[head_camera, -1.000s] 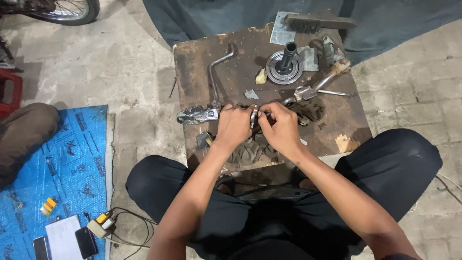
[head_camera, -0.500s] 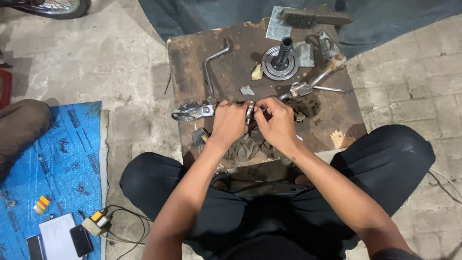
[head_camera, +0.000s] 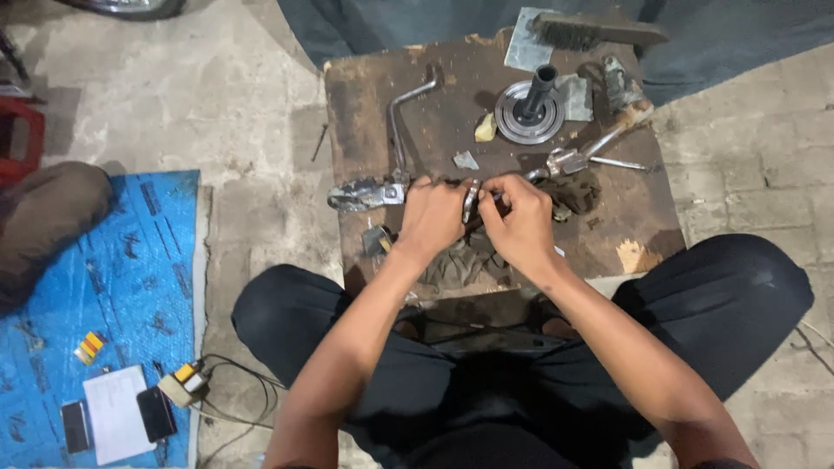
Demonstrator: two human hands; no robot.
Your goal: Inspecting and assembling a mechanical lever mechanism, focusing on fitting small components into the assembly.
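My left hand (head_camera: 432, 219) and my right hand (head_camera: 521, 221) meet over the near part of a worn wooden board (head_camera: 434, 104). Between the fingers of both hands stands a small metal ring (head_camera: 470, 201), gripped from either side. A grimy metal shaft piece (head_camera: 363, 194) sticks out to the left of my left hand, which seems to hold its near end. A dirty rag (head_camera: 458, 260) lies under the hands.
On the board lie a bent crank handle (head_camera: 401, 113), a round flange with a black upright stub (head_camera: 532, 108), a hammer (head_camera: 599, 139), pliers (head_camera: 608, 162) and a wire brush (head_camera: 595, 31). A blue mat (head_camera: 95, 287) at the left carries phones, paper and a power plug.
The view has shifted slightly. Both hands stay together on the metal ring, with only small finger movement.
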